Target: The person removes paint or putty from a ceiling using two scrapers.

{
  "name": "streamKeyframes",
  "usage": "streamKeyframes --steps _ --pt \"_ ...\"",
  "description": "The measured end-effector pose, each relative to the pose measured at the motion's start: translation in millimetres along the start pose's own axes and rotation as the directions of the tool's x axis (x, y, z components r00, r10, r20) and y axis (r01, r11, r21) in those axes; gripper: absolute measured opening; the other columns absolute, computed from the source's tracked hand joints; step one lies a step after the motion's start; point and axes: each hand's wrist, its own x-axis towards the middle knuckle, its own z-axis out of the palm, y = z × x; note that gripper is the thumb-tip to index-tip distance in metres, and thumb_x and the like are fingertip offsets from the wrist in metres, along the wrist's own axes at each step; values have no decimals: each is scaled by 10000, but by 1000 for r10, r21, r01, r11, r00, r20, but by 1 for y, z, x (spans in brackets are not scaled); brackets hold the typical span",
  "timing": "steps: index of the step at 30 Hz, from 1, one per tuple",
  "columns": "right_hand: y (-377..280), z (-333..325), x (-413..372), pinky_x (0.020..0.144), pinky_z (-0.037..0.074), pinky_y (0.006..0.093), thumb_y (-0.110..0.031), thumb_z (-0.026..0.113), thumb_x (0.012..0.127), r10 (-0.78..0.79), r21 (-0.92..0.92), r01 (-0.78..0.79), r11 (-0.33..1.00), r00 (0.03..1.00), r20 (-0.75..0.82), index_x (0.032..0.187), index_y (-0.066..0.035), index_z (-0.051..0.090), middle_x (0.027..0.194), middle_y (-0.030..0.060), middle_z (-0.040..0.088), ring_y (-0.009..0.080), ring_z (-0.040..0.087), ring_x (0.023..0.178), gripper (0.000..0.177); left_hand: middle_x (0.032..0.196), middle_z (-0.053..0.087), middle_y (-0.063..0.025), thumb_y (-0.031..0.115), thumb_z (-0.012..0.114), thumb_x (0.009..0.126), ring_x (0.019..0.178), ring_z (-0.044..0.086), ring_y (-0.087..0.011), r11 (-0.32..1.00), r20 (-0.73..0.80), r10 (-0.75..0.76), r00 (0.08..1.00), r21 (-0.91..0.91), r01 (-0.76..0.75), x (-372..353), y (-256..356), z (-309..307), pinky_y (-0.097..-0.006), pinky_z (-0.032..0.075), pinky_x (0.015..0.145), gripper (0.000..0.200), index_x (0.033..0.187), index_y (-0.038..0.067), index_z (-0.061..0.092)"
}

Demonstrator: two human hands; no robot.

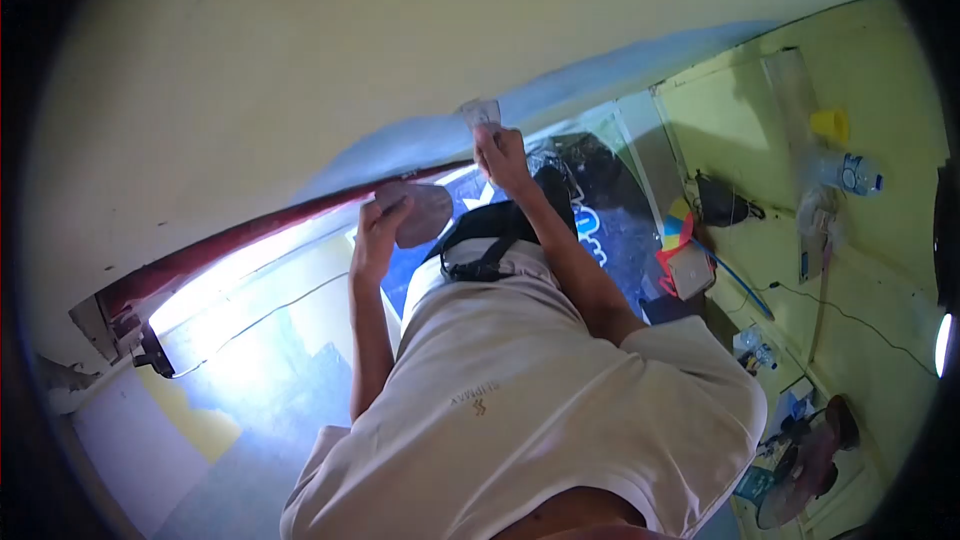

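In the head view, my left hand [374, 230] is closed on the edge of a flat, rounded grey-brown plate [426, 215], thumb on top. My right hand [502, 155], a little higher and to the right, pinches a small flat scraper [481, 113] with a pale, smeared blade. That blade overlaps the lower part of the pale wall [300, 60], beside a blue-grey patch [610, 65] that runs along it. A dark red edge strip [240, 230] borders the wall below, near the plate.
A bright tube light [225, 285] with a trailing cable glows at left. Dark blue sheeting with lettering [610, 210] lies beyond my legs. On the right are a yellow cup [829, 124], a plastic bottle [850, 173], a black bag [722, 202] and a fan [805, 465].
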Motion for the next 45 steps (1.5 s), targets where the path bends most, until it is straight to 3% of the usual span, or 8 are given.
streamKeyframes --steps 2,17,25,31,36,38,41,45 --pt "26 -6 10 438 328 265 -337 508 1000 -54 -82 54 995 999 -4 610 -35 497 470 -31 421 45 425 479 494 985 684 -53 175 663 897 911 615 -128 1000 18 16 1000 24 -16 -1 5 -1 -281 477 817 231 1052 3 681" --pt "27 -4 1 425 317 259 -387 532 991 61 4 -61 998 998 -3 623 -58 476 501 -45 433 44 411 468 497 972 685 -49 172 652 905 912 620 -123 999 32 17 999 28 -18 1 -3 -6 -274 474 831 232 1051 -7 670" --pt "19 -2 2 410 322 260 -381 524 998 -33 44 33 998 999 -13 592 -64 468 487 -46 427 43 418 449 518 994 682 -48 170 662 900 923 620 -135 1000 5 23 1000 5 -23 3 -6 -9 -284 476 834 245 1078 0 662" --pt "17 -3 0 422 341 276 -416 522 988 116 5 -116 993 993 -21 598 -46 499 480 -24 450 73 451 445 538 983 686 -45 153 652 900 918 615 -133 999 48 31 998 -19 -30 3 -3 -5 -287 471 836 231 1071 -1 668" --pt "19 -4 6 451 350 298 -406 526 985 -45 -68 47 997 998 38 594 -11 497 508 0 482 79 455 495 556 996 686 -47 141 645 898 918 620 -130 1000 49 15 999 10 -15 -7 6 2 -283 474 845 228 1073 -3 667" --pt "30 -7 2 458 343 298 -402 525 985 60 5 -60 998 998 28 606 -5 500 525 -1 473 69 433 514 550 1001 685 -50 140 646 896 922 620 -131 999 46 31 998 17 -32 -1 10 1 -279 475 845 230 1072 -7 666" --pt "-5 8 12 460 342 291 -399 528 984 -53 -88 57 994 997 52 615 -9 508 518 -10 454 55 425 521 537 1003 683 -58 148 658 888 922 619 -128 1000 16 20 1000 -22 -20 2 1 -1 -274 477 819 249 1076 -15 663" --pt "15 3 8 453 344 298 -412 539 974 -2 -26 2 1000 1000 19 668 -15 536 504 -8 445 60 430 500 501 978 682 -54 160 669 883 900 620 -132 999 -11 29 1000 46 -28 2 -4 -4 -279 477 808 249 1065 -10 669"
